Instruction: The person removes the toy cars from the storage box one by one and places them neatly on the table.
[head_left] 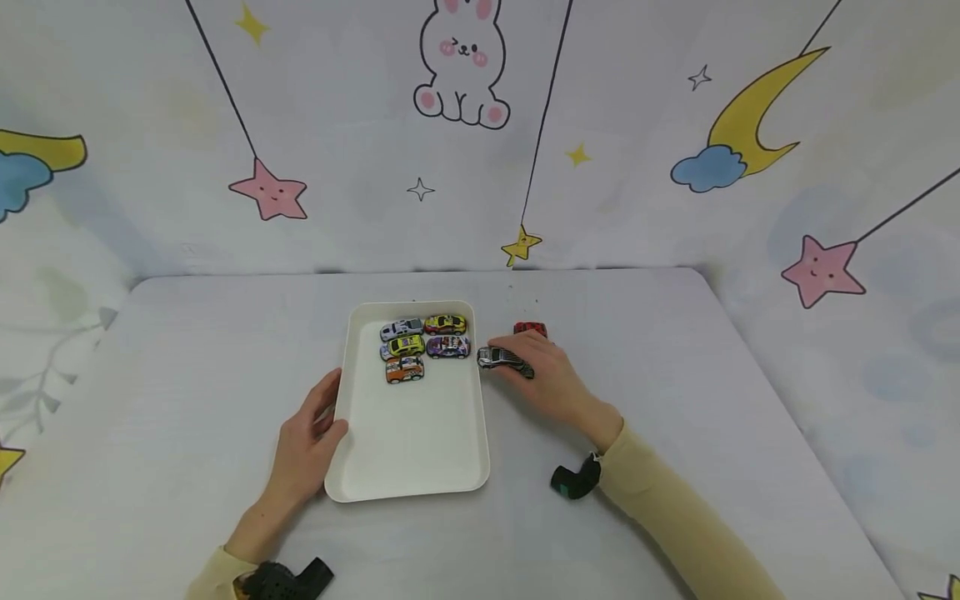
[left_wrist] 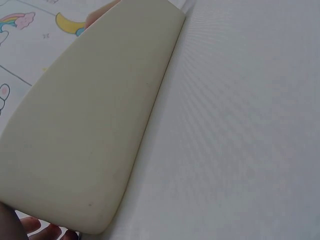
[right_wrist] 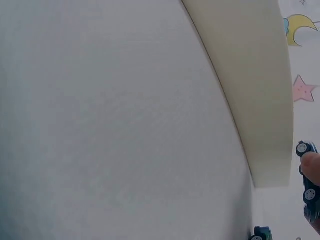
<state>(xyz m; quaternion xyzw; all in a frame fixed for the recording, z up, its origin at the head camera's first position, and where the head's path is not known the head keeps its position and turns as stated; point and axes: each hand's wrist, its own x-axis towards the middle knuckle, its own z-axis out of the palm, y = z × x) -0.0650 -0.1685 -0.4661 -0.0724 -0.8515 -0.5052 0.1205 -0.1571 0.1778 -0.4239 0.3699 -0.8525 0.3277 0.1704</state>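
Note:
A white rectangular tray [head_left: 408, 450] lies on the table with several small toy cars in its upper part, among them an orange one [head_left: 405, 369] and a purple one [head_left: 448, 347]. My left hand [head_left: 303, 450] rests against the tray's left wall, its fingers and thumb along the outside. Just over the tray's right rim, my right hand [head_left: 547, 375] pinches a black and silver toy car [head_left: 498, 358]. The right wrist view shows a fingertip [right_wrist: 312, 167] on the side of this car, above the tray's wall [right_wrist: 250, 90]. Behind the right hand sits a red toy car [head_left: 531, 327], partly hidden by it.
A white cloth covers the table [head_left: 187, 375]. At the back stands a pale wall covering [head_left: 337, 125] printed with a rabbit, stars and moons. Part of another small car [right_wrist: 261, 234] shows at the bottom of the right wrist view, past the tray's end.

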